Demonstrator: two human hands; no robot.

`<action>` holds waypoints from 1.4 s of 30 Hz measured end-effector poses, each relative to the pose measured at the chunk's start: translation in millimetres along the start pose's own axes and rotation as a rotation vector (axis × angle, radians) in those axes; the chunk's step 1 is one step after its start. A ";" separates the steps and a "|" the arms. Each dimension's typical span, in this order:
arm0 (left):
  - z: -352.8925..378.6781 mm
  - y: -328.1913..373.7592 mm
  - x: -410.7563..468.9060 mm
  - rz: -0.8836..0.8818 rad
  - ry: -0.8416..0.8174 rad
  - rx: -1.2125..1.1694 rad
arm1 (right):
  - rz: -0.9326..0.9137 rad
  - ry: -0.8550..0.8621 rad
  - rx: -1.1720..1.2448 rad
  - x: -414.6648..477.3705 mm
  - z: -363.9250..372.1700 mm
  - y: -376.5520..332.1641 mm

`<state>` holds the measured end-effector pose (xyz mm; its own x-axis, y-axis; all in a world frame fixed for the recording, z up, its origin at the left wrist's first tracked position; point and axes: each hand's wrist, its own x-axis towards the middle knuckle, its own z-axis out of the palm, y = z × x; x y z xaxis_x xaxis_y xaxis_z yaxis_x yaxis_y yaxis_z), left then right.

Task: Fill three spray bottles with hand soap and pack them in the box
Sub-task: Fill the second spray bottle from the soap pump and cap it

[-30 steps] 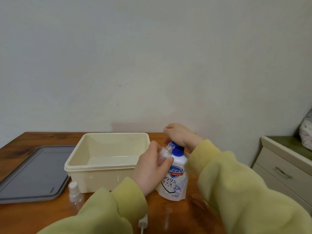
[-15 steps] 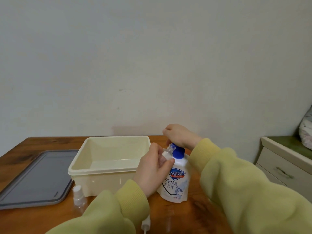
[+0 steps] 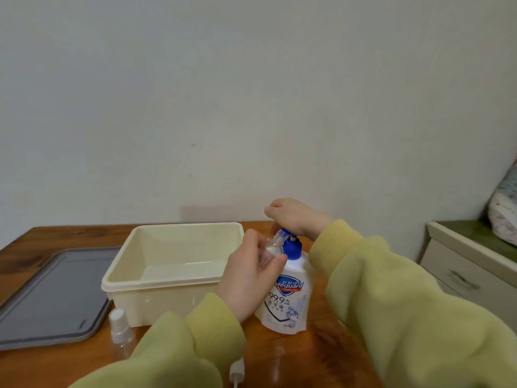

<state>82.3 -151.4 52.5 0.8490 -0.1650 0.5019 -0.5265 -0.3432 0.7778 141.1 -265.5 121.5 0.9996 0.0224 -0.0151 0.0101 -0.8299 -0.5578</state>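
Two hands meet over the soap bottle (image 3: 288, 301), which stands upright on the wooden table (image 3: 321, 359) right of centre in the lower half of the frame, its long axis vertical. Its white body carries a blue shield logo reading "afeguard" – the first letter is hidden behind the left hand (image 3: 249, 278) – with "99.9%" and a line of Chinese characters beneath. The blue pump (image 3: 292, 246) on top has its spout pointing toward the left of the frame.

That left hand wraps a small clear spray bottle (image 3: 272, 246), fingers and thumb curled round its body. This bottle is tilted, its long axis leaning up and to the right, and its open neck sits right at the pump spout. A little white shows inside it near the thumb.

Above, the right hand (image 3: 293, 217) sits on the pump head with its fingers curled down over it, the thumb against the pump's left side.

Left of the soap bottle a cream box (image 3: 167, 301) stands open, with nothing visible inside – its near wall is just beside the left wrist. A grey lid (image 3: 53, 298) lies flat at the left edge. Another clear spray bottle, a capped one (image 3: 120, 329), stands upright in front of the box's near left corner. One small white piece (image 3: 236, 371) pokes out between the yellow-green sleeves at the bottom edge; what it is cannot be told. A pale dresser (image 3: 470, 275) stands at the right edge.
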 end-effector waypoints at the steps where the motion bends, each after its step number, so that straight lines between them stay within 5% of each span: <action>1: 1.0 -2.6 -1.9 -0.007 -0.007 0.005 | 0.017 -0.007 0.008 -0.1 3.4 2.5; 42: 2.5 -2.9 -5.1 -0.057 -0.008 -0.074 | 0.060 -0.022 0.048 -9.2 1.6 -4.0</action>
<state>79.6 -151.8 46.7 0.8779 -0.1543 0.4532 -0.4788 -0.2826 0.8312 131.8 -261.5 122.5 0.9976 -0.0139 -0.0678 -0.0516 -0.8024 -0.5945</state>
